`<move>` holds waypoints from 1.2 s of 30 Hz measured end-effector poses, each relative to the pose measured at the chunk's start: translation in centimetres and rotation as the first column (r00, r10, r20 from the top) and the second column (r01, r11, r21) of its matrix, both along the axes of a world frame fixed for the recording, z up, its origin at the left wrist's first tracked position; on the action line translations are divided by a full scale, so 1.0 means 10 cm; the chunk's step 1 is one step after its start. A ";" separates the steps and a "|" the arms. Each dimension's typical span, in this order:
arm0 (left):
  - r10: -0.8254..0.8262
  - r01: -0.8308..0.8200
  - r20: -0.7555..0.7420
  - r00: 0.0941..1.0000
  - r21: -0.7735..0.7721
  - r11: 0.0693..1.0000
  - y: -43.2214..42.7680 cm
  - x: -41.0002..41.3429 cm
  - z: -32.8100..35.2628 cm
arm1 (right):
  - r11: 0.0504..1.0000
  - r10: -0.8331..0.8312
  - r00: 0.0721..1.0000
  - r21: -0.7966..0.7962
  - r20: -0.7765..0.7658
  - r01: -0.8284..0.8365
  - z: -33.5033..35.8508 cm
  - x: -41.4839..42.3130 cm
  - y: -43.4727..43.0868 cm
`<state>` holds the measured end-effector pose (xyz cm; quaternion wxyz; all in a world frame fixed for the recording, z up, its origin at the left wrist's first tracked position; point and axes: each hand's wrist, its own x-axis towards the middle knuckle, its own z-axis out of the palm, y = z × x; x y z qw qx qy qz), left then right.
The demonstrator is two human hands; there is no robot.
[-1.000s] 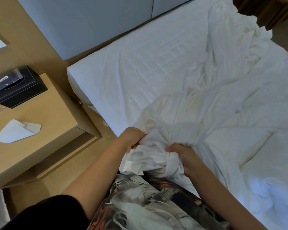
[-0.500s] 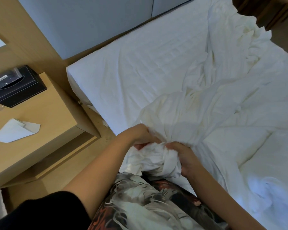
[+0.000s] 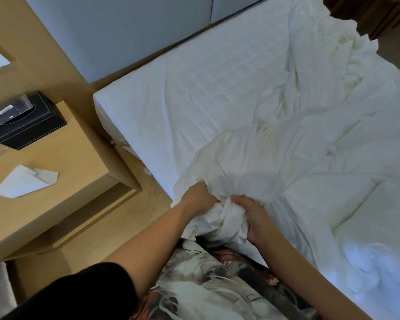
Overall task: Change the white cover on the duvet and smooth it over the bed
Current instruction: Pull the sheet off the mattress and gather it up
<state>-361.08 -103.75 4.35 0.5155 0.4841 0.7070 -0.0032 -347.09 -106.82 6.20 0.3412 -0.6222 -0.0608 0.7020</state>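
- Since a second ago, the left hand (image 3: 198, 199) has been drawn to the right, closer to the right hand (image 3: 254, 218), and the cloth bunched between them has been gathered tighter.
- Both hands are closed in a full grip, with the fingers curled into the white cover (image 3: 217, 224); the knuckles are nearly touching.
- The gripped bunch of cover is held at the near edge of the bed (image 3: 105, 116), just over its side, and the rest of it is spread away to the far right in creases.
- Rumpled white bedding, taken to be the duvet (image 3: 367, 227), is seen at the right; where the cover ends and the duvet begins cannot be told.
- A flat sheet (image 3: 194, 88) is seen on the far left part of the bed.
- A wooden worktop (image 3: 79, 158) is placed to the left of the bed, with a black tissue box (image 3: 30, 121) at its far side and a folded white paper (image 3: 23, 181) nearer.
- A black sleeve (image 3: 79, 294) and patterned clothing (image 3: 206, 285) are seen at the near edge.
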 end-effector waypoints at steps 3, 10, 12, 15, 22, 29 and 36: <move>0.115 -0.108 -0.027 0.993 0.186 0.977 -0.02 -0.01 0.00 | 0.998 -0.054 0.998 0.021 -0.037 0.055 -0.01 0.00 0.03; 0.352 -0.371 0.127 0.927 0.437 0.820 -0.17 0.01 0.06 | 0.996 -0.083 0.990 -0.019 -0.112 0.082 -0.03 -0.02 0.06; 0.446 -0.473 0.167 0.879 0.418 0.776 -0.22 0.04 0.05 | 0.997 -0.078 0.993 -0.027 -0.093 0.076 -0.06 -0.01 0.05; 0.441 -0.494 0.222 0.870 0.372 0.786 -0.25 0.08 0.05 | 0.996 -0.084 0.993 -0.022 -0.089 0.082 -0.08 0.02 0.04; 0.211 -0.180 0.023 0.977 0.613 0.769 -0.30 0.15 0.04 | 0.997 -0.075 0.989 -0.012 -0.129 0.074 -0.06 0.03 0.04; 0.162 -0.179 0.075 0.984 0.388 0.904 -0.26 0.18 0.02 | 0.998 -0.065 0.990 -0.011 -0.122 0.064 -0.07 0.07 0.04; -0.032 0.057 -0.090 0.995 0.282 0.958 -0.04 0.23 0.11 | 1.000 -0.022 0.989 0.019 -0.143 0.025 -0.05 0.10 0.05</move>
